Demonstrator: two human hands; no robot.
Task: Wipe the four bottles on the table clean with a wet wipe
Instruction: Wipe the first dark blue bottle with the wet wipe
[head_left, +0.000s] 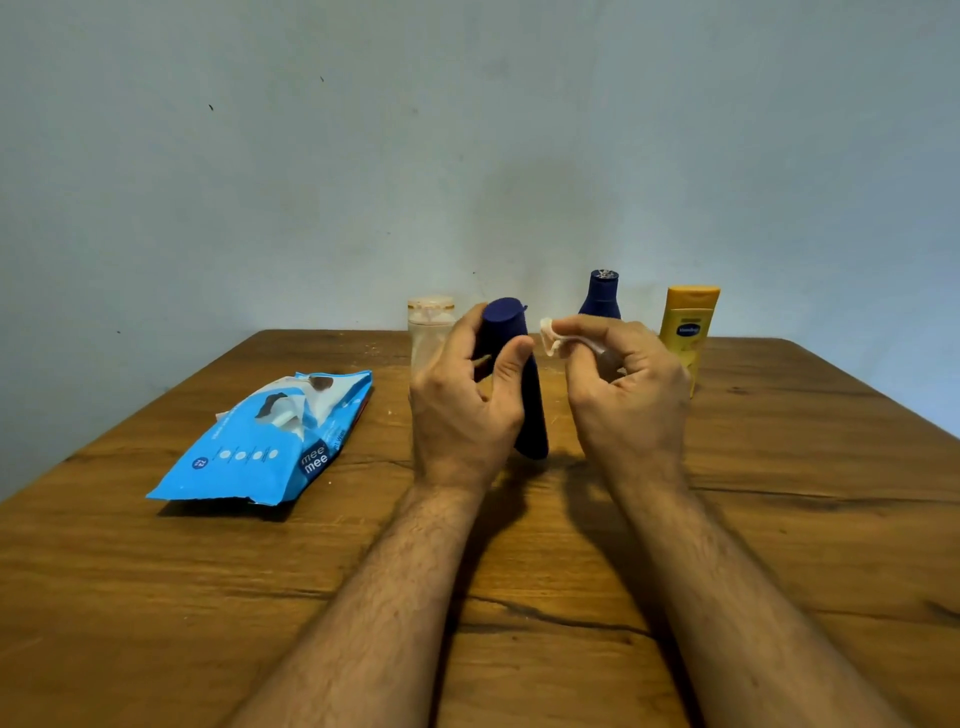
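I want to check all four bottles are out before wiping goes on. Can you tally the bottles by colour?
Dark blue: 2, one gripped by the left hand (dark blue bottle in hand), one standing at the back (dark blue bottle at the back)
Yellow: 1 (yellow bottle)
Clear: 1 (clear bottle)
Total: 4 bottles

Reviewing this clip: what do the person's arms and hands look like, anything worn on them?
Both forearms are bare, with visible hair and no sleeves in view. The left hand and right hand wear no gloves, and no rings, watch or bracelet show on the visible parts.
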